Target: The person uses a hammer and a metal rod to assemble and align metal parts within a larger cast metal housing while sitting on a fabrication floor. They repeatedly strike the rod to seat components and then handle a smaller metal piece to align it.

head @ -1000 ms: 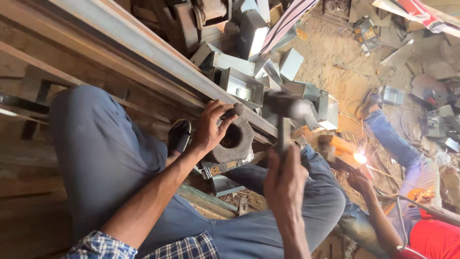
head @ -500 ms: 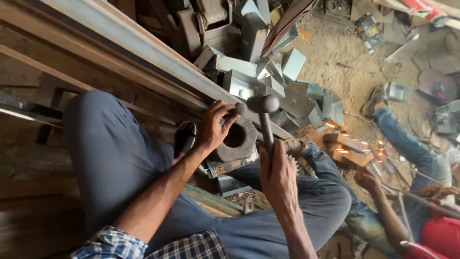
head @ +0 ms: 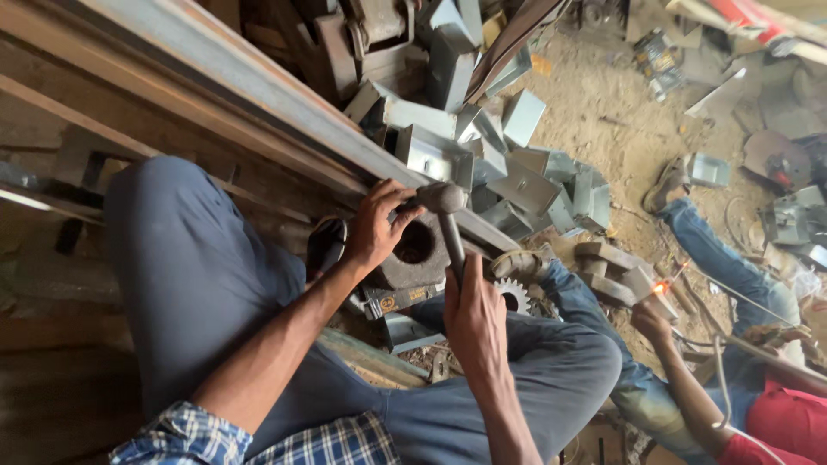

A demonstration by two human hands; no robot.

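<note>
Right hand has its fingers wrapped tight round the handle of a hammer, head down by the top of a heavy dark metal block with a round hole in it. Hole looks empty, just dark inside. Left hand is curled over the block's upper edge, gripping it. Block sits against a long steel beam, grey sheet-metal boxes piled behind, toothed gear just beside.

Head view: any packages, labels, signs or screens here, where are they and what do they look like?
Label: small yellow-and-dark printed patch on the face of the dark metal piece just below the round-holed block under the left hand.
No packages, signs or screens that I can make out.
</note>
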